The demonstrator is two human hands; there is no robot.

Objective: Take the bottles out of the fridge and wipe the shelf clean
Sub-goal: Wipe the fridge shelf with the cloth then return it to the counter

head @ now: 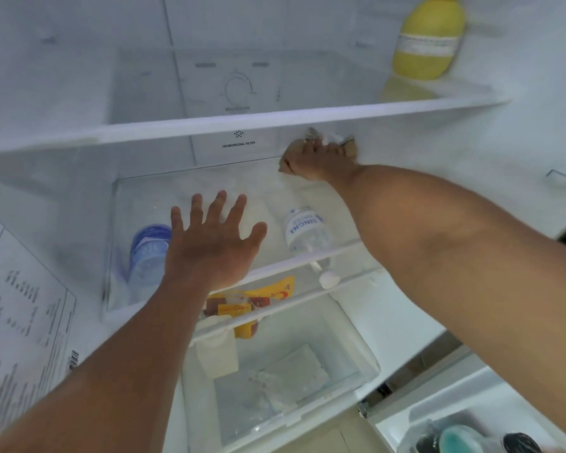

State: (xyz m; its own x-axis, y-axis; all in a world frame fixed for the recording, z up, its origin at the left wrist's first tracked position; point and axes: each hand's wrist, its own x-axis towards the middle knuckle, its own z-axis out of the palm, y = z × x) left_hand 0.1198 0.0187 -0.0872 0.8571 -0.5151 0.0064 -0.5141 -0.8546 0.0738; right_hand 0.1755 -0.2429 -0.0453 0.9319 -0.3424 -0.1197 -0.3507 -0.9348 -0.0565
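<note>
The fridge is open in front of me. My left hand (209, 240) hovers flat over the glass middle shelf (138, 191), fingers spread and holding nothing. My right hand (314, 158) reaches to the shelf's back right corner, its fingers closed on a pale crumpled wad (332, 137) that is too blurred to name. A blue-labelled water bottle (147, 253) lies on its side at the left. A clear Singha water bottle (307, 230) lies at the right, and the shelf's front trim crosses over it. A yellow bottle (425, 37) stands upright on the upper shelf (209, 125) at the right.
A yellow and red packet (252, 300) and a white carton (216, 354) sit below the middle shelf. Beneath them is a clear drawer (307, 380). A printed label sheet (20, 305) covers the left wall. A door bin (471, 433) with dark items is at the lower right.
</note>
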